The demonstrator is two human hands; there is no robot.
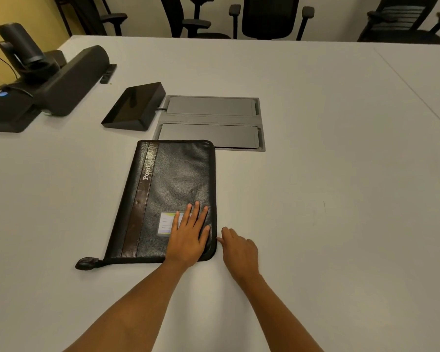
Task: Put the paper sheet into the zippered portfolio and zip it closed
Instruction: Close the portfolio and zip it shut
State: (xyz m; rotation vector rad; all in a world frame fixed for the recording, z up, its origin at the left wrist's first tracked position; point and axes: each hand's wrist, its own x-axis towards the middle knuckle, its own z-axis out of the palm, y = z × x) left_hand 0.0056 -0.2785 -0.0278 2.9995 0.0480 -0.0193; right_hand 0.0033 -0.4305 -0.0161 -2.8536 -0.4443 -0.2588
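Here: black leather portfolio point(173, 194) closed flat, brown stripe, label window.

— How's the light?
— Dim, warm, from above. The white table point(315, 174) reads grey-beige, with soft shadows under both forearms.
— Any glare?
— Sheen on the black portfolio point(173, 189). Table edges bow from the wide lens; far chairs point(264, 16) look soft.

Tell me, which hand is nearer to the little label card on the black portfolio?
The left hand: it lies flat on the portfolio, fingers overlapping the label card. The right hand is off to the portfolio's right edge, fingertips at its side.
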